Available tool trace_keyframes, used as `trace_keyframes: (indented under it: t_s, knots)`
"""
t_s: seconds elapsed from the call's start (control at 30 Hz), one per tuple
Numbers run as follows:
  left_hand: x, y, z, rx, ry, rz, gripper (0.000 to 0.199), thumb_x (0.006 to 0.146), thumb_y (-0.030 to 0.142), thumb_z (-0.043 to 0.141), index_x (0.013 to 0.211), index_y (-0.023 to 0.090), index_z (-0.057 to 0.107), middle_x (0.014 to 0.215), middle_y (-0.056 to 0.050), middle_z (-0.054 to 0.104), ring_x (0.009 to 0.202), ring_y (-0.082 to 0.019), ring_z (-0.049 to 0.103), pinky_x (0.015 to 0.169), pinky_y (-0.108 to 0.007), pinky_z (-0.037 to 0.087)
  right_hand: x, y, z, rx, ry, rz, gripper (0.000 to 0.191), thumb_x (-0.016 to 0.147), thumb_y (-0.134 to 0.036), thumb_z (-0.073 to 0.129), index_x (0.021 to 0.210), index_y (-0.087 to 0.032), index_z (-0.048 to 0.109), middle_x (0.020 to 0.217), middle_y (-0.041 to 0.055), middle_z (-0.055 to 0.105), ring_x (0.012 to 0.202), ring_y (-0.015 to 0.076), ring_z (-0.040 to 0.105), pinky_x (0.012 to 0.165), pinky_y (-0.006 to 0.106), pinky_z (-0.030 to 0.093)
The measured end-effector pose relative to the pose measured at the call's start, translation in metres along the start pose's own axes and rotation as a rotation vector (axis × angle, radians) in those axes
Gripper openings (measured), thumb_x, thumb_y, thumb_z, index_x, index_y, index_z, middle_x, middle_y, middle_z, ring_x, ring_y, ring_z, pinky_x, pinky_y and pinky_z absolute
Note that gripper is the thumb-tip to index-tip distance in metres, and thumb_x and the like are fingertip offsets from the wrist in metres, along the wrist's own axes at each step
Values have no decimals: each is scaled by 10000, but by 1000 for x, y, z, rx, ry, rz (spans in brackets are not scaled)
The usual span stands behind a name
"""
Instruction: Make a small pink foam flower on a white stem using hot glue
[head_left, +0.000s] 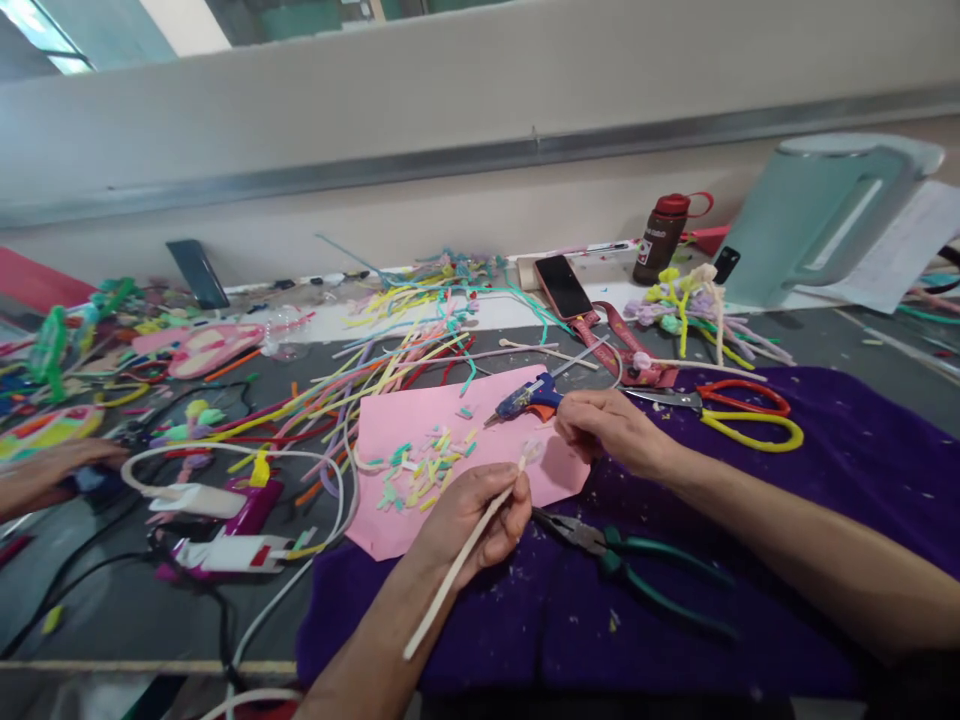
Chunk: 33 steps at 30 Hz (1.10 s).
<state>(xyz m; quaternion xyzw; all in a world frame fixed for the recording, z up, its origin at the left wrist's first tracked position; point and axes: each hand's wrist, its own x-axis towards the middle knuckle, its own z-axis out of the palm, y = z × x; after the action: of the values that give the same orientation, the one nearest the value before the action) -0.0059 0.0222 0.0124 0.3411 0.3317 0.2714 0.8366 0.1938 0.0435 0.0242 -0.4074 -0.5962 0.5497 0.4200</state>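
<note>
My left hand (487, 515) pinches a cream fuzzy stick (457, 570) whose long end slants down toward me, its top end just above the fingers. To the right of it, my right hand (604, 430) is closed, fingertips pressed together; anything between them is too small to make out. It lies beside the handle of a blue glue gun (525, 395). Under both is a pink sheet (420, 405) with many short coloured pieces (427, 465). Green-handled pliers (630, 555) rest on the purple cloth (570, 640), below my right hand.
Scissors (720, 408) lie at the right, near a phone (562, 288), a bottle (661, 240) and a kettle (810, 220). Coloured sticks (360, 385) spread behind the sheet. Cables and chargers (232, 553) are at the left, with another person's hand (60, 470).
</note>
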Motion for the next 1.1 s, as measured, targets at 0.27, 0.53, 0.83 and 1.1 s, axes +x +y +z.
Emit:
trace_keyframes:
  t_s: [0.27,0.53,0.83,1.1]
  knots:
    - [2,-3,1,-74,-58,30,204,797,283,482,659,138,521,449,7,525,240,-44,364,241,-130,209,-5,9,17,52,-194,-33,507,666,-228,680,1144,-188,514,855,-4,575,610,74,517,533,186,420]
    - [1,-4,2,38,193,195,188,688,291,657,730,110,627,594,-24,611,403,-59,509,331,-134,318,-3,13,21,20,-41,61,291,719,-243,615,987,-144,562,745,-7,563,543,81,535,477,192,436]
    - [-2,2,-2,70,286,190,280,573,316,742,622,113,554,483,42,476,356,-4,315,319,-124,158,-1,18,23,8,-105,87,115,712,-203,576,815,-151,576,649,-36,546,492,65,517,444,175,421]
    - [-3,5,-2,99,289,236,235,649,306,692,658,130,536,591,32,568,351,1,378,325,-130,219,5,19,10,-69,-110,97,87,716,-214,548,714,-136,586,590,-33,546,449,63,499,430,179,405]
